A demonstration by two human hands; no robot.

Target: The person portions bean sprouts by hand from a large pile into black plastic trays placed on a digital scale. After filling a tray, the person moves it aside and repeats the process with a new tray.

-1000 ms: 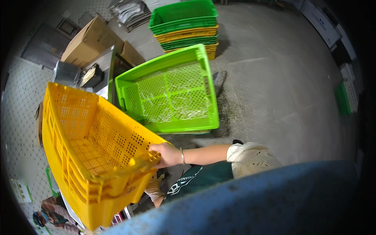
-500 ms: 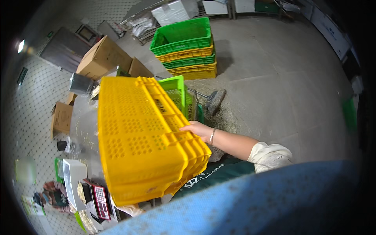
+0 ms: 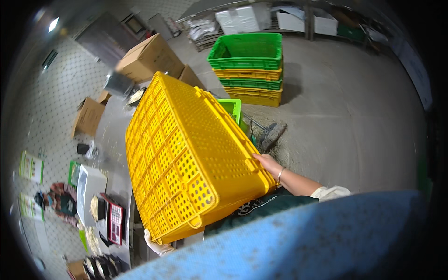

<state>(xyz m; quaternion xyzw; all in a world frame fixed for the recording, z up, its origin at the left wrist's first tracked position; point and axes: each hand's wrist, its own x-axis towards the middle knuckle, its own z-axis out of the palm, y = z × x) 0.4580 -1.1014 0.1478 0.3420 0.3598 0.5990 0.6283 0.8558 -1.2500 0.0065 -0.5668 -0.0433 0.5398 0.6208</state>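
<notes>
A large yellow perforated plastic crate [image 3: 200, 135] is held up on its side in front of me, its holed base facing left and its inside hidden from view. My right hand [image 3: 269, 165], bare with a bracelet at the wrist, is closed on the crate's rim at the right. Low on the left, my left hand [image 3: 157, 243] in a pale glove holds the crate by its bottom corner; most of those fingers are hidden. Just behind the crate, a light green basket [image 3: 232, 108] shows in part.
Green and yellow crates [image 3: 247, 63] stand stacked on the floor ahead. A broom head [image 3: 273, 135] lies among scattered shreds. On the table [image 3: 112, 135] at left are a red scale [image 3: 114, 219], a white bin [image 3: 88, 196] and a cardboard box [image 3: 151, 58]. A co-worker [image 3: 60, 200] stands beyond.
The yellow crate has turned so that its base grid now shows, and it sits further right in view. My gloved left hand has come into clearer sight at its lower corner.
</notes>
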